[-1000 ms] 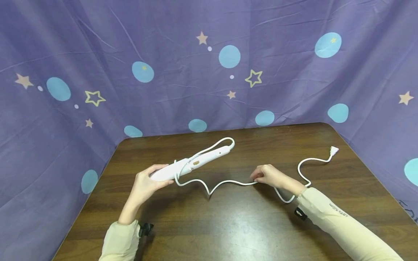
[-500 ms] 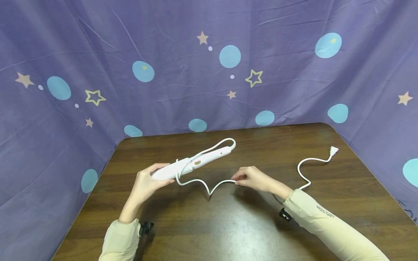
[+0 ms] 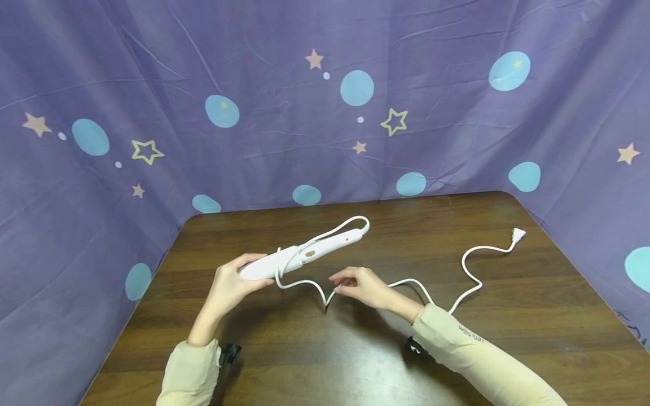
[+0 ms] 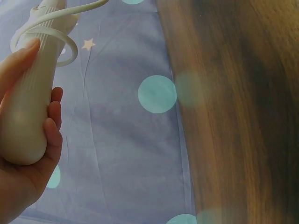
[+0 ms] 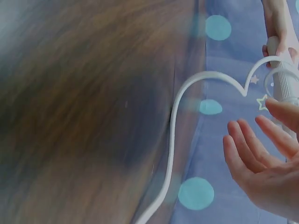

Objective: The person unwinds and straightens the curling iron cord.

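My left hand (image 3: pixel 228 288) grips a white hair straightener (image 3: pixel 317 248) by its rounded end, thumb on one side and fingers round the other, as the left wrist view also shows. The straightener is tilted above the table, its far end pointing up and right. Its white cord (image 3: pixel 299 283) winds round the body, then runs right with a sharp kink. Beside that kink is my right hand (image 3: pixel 363 286). In the right wrist view its fingers (image 5: pixel 240 154) are spread and bent slightly, with nothing between them, and the cord passes apart from them. In the head view this hand hides part of the cord.
The cord's plug (image 3: pixel 518 234) lies on the brown wooden table (image 3: pixel 284 366) toward the right edge. A purple curtain (image 3: pixel 274 129) with stars and dots hangs behind and around the table. A black wrist device (image 3: pixel 230 354) shows at the left sleeve.
My right hand has slid left along the cord, from right of the middle to near the kink, and its fingers have come off the cord. The left hand and straightener stay nearly still.
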`<action>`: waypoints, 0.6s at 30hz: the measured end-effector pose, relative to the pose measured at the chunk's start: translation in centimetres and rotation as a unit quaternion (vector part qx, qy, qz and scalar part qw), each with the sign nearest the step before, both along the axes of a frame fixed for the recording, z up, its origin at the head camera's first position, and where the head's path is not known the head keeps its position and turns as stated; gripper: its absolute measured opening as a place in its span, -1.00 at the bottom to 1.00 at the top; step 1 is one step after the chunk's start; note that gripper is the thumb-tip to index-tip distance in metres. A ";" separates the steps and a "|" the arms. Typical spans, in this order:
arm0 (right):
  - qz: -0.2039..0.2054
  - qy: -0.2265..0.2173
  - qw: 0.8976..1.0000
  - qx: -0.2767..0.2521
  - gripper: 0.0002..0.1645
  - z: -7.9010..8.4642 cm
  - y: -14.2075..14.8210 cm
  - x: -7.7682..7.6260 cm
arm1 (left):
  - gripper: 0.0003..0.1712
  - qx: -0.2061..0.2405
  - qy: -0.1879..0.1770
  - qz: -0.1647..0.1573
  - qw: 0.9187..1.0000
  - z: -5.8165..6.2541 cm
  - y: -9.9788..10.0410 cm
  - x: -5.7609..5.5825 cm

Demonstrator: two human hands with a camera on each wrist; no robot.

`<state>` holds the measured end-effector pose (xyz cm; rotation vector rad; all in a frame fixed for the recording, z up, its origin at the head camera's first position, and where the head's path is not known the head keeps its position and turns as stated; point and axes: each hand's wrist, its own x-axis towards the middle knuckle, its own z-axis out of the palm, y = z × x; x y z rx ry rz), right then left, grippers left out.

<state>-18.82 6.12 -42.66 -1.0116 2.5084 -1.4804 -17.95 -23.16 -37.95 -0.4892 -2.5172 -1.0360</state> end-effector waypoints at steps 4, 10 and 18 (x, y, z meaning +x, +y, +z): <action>0.002 -0.028 0.999 -0.025 -0.67 0.0 -1.0 0.1 | -0.44 -0.007 0.003 0.002 1.000 0.0 0.1 -0.1; 0.027 -0.056 0.997 -0.044 -0.59 -0.2 -2.1 0.4 | -0.43 -0.009 -0.003 0.002 1.000 0.1 0.4 0.0; 0.019 -0.097 0.993 -0.067 -0.52 -0.6 -3.2 0.4 | -0.43 -0.009 0.010 -0.004 1.000 0.0 0.6 0.1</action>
